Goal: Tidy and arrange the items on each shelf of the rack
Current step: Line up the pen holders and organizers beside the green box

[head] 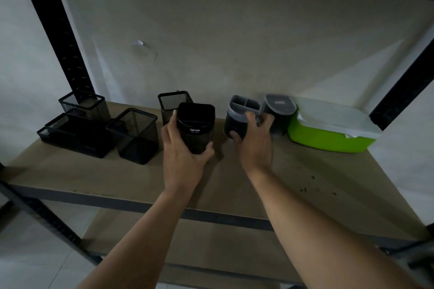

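1. Two hands on the shelf (70, 176), mid-frame.
2. Left hand (185, 150) grips a black pen cup (196, 124) (white "JOYKO" print on the front), thumb on its left side, fingers curled round the bottom right; can't tell if the cup sits on the board or is lifted.
3. Right hand (253, 141) wraps a dark divided cup (239, 115) with a grey rim, thumb on its front, fingers over the right edge.
4. Just right of that, touching the fingers: another grey-topped cup (279, 110), up against a green tub (328, 136) with a white lid, right of centre.
5. Mesh cup (172, 103) directly behind the black pen cup.
6. Left of frame: mesh box (135, 134), mesh tray (72, 136), small mesh basket (84, 104) behind it, near the black rack post (58, 30).
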